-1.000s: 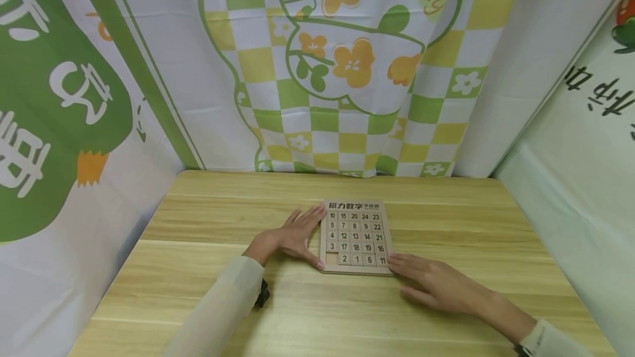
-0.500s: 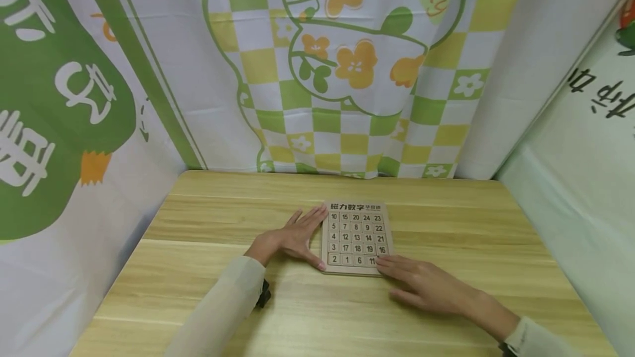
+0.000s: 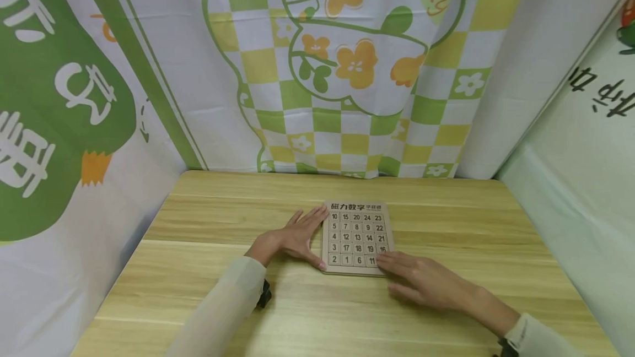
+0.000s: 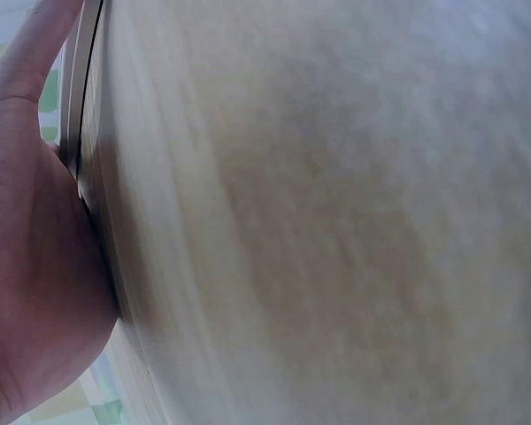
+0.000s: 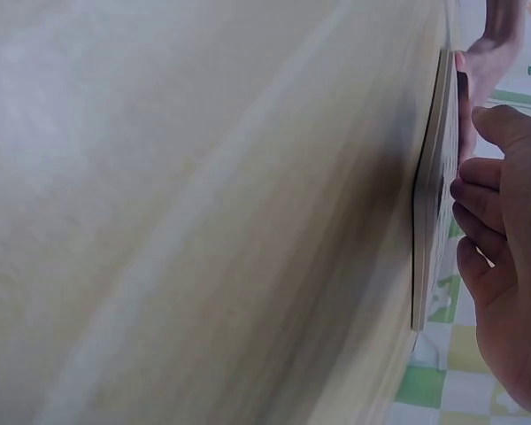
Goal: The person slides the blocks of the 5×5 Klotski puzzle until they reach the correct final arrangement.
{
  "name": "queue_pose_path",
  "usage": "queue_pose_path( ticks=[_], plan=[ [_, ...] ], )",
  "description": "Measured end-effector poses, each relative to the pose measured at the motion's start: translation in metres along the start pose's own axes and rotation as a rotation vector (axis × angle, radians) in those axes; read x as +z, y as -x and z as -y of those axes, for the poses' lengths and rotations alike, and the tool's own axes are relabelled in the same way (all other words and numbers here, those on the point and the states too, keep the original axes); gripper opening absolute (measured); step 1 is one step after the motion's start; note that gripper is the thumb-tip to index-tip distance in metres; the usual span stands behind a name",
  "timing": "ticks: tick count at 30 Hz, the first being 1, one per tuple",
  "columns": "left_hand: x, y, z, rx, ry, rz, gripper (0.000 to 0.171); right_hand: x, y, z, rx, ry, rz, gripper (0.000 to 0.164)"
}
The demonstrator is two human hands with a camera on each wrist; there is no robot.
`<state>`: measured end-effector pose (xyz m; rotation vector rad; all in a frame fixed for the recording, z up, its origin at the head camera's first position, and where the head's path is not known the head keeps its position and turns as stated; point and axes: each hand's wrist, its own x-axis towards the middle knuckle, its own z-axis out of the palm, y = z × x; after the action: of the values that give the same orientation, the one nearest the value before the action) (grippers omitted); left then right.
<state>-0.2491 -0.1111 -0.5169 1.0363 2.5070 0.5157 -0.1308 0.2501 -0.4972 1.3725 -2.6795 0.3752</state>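
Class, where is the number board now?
In the head view, the number board lies on the table, below centre, between the left hand at its left edge and the right hand on its lower-right corner.

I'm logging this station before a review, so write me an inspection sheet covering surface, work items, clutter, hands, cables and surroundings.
Surface: wood-grain table, light-coloured.
Work items: number puzzle, lying flat; top row reads 10, 15, 20, 24, 23; bottom-right cell hidden by fingers.
Clutter: nothing seen.
Hands: left hand spread along the puzzle's left edge, thumb at the near corner; right hand has its fingertips at the near right corner.
Cables: nothing seen.
Surroundings: checked, flower-printed curtain behind the table; printed white drapes at both sides.
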Motion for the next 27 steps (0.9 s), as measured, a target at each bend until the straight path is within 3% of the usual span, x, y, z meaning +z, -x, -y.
queue_pose_path(
  ticks=[8, 17, 27],
  plan=[
    [0.000, 0.000, 0.000, -0.001, -0.002, 0.000, 0.140, -0.004, -0.006, -0.009, 0.017, 0.017, -0.031, 0.058],
    [0.000, 0.000, 0.000, 0.007, -0.002, -0.006, 0.141, -0.004, -0.016, -0.027, 0.140, -0.014, 0.006, 0.065],
    [0.000, 0.001, 0.000, -0.002, -0.003, 0.002, 0.141, 0.002, -0.027, -0.046, 0.187, -0.051, 0.008, 0.065]
  ],
)
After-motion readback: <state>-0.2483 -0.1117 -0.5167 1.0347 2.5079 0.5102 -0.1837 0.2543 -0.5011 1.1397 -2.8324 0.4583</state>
